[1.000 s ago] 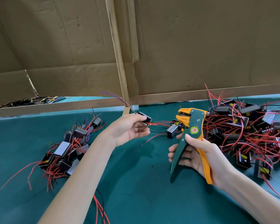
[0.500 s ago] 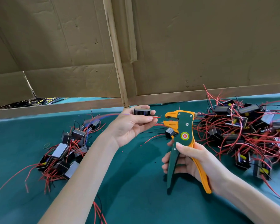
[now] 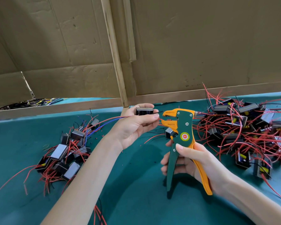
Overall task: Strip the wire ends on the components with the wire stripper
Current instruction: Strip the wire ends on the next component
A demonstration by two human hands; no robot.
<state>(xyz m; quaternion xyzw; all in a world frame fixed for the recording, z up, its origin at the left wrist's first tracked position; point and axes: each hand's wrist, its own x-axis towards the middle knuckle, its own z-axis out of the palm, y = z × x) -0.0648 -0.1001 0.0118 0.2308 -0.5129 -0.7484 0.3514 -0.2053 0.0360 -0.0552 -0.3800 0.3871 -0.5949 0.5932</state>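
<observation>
2 heaps on that surface, yes? (1st speaker)

Yes. Dark green cloth covers the table (image 3: pixel 136 200). At the left lies a pile of black and grey boxy parts with red wires (image 3: pixel 66 153); at the right, a bigger tangle of the same (image 3: pixel 250 127). (2nd speaker)

And behind? (1st speaker)

Brown creased cardboard sheets (image 3: pixel 201 46) stand as a wall, with a pale wooden strip (image 3: pixel 115 54) running up between them and a wooden rail (image 3: pixel 55 108) along the foot. Through a gap at the left, a bundle of dark and yellow wires (image 3: pixel 39 101) shows. (2nd speaker)

Where is the piece being worked? (1st speaker)

Above the table's middle. The left hand (image 3: pixel 133 127) pinches 1 small black rectangular component (image 3: pixel 144 110) between thumb and curled fingers; red and blue leads trail off to the left. (2nd speaker)

The tool? (1st speaker)

The right hand (image 3: pixel 196 163) wraps thumb and fingers round the spread handles of the green and orange wire stripper (image 3: pixel 182 132), held upright. Its orange jaws stand apart, just beside the left fingertips, and a short red wire end (image 3: pixel 161 119) reaches to their mouth. (2nd speaker)
</observation>
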